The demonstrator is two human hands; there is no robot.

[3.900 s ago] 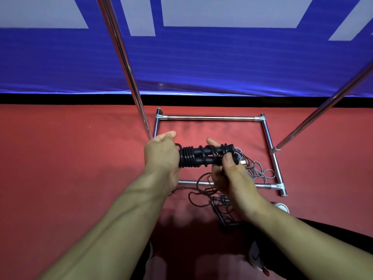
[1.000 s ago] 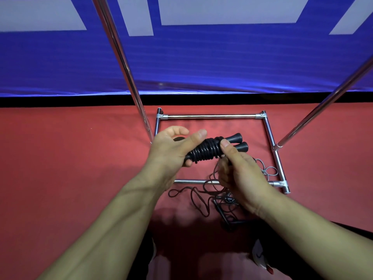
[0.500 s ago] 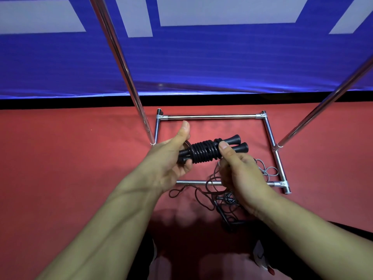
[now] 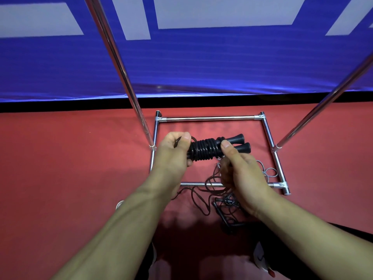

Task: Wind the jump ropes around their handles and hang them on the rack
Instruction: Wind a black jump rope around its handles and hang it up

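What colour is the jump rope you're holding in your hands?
Black. The jump rope and its two handles are all black, wound in tight coils, seen clearly in the head view.

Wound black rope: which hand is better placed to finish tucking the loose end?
Left, probably. The left hand already pinches the rope's loose end at the left of the coils. The right hand is occupied gripping the handles, steadying the bundle.

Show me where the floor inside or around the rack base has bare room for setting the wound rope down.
Bare: red floor left of the rack base, and inside it along the far bar. Crowded: the near bar, under loose ropes.
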